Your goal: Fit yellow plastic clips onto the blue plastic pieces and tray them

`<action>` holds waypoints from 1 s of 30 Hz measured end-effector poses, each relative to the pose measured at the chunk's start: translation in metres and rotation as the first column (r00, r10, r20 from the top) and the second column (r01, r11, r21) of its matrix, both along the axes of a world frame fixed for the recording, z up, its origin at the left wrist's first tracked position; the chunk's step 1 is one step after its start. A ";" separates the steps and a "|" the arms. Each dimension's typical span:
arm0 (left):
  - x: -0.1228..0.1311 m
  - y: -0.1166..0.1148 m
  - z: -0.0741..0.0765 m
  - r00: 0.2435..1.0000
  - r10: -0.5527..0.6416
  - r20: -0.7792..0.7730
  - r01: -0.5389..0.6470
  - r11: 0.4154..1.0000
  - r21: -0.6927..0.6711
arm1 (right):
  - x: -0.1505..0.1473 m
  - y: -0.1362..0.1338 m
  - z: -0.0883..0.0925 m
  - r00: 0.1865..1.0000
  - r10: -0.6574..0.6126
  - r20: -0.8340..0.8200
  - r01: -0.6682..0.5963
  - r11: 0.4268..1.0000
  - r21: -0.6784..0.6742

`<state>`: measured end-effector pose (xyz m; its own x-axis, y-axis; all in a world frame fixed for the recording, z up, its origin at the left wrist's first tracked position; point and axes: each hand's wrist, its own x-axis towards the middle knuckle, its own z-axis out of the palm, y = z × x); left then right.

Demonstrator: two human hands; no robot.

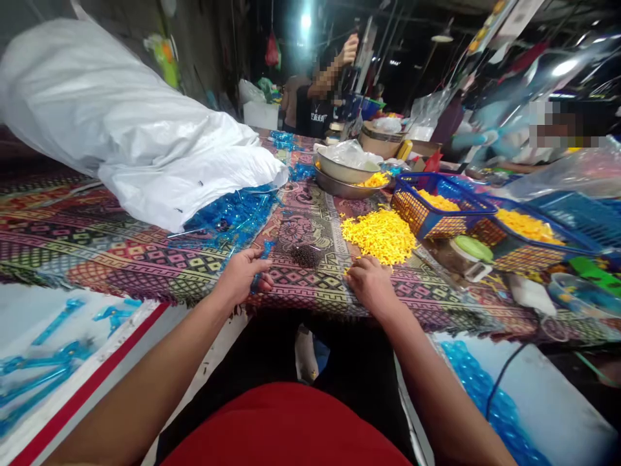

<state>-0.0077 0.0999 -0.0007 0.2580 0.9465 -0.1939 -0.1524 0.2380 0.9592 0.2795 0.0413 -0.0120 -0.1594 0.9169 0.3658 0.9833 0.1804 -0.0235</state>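
My left hand (240,277) is closed around a small translucent blue plastic piece (266,248), parts of which show above and below the fingers. At the near edge of a heap of small yellow pieces (381,234), my right hand (372,283) has its fingers curled down. A bit of yellow shows by its fingertips, but what it grips is mostly hidden. Between the two hands, slightly farther off, lies a small pile of tiny dark pieces (305,255). Blue plastic parts (233,213) spill from a big white sack (145,129) at the left.
A patterned cloth (301,226) covers the table. To the right stand blue baskets (431,223) of yellow pieces and a lidded jar (468,257). Stacked metal bowls (347,171) sit farther back. Blue parts (53,362) lie below at left. Another person (317,110) is across the table.
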 end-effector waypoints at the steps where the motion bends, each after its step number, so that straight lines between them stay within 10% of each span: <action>1: 0.000 0.000 0.000 1.000 0.003 -0.005 -0.003 1.000 0.000 | -0.001 0.002 -0.001 0.999 0.032 -0.021 -0.032 0.999 -0.014; 21: -0.002 0.002 -0.007 1.000 0.005 0.025 -0.005 0.999 0.032 | -0.008 -0.021 -0.001 0.996 0.058 0.063 -0.059 0.998 0.018; 26: -0.002 0.000 -0.006 1.000 -0.002 0.019 0.001 0.999 0.051 | -0.023 -0.064 0.001 0.974 0.226 0.008 -0.222 0.951 0.216; 30: -0.003 0.000 -0.006 0.999 -0.004 0.033 0.002 0.998 0.064 | -0.040 -0.111 -0.025 0.952 0.304 0.033 -0.305 0.952 0.017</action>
<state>-0.0103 0.0999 -0.0066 0.2658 0.9559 -0.1247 -0.1837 0.1772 0.9669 0.2393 -0.0694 -0.0365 -0.4409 0.8151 0.3758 0.8818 0.4714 0.0123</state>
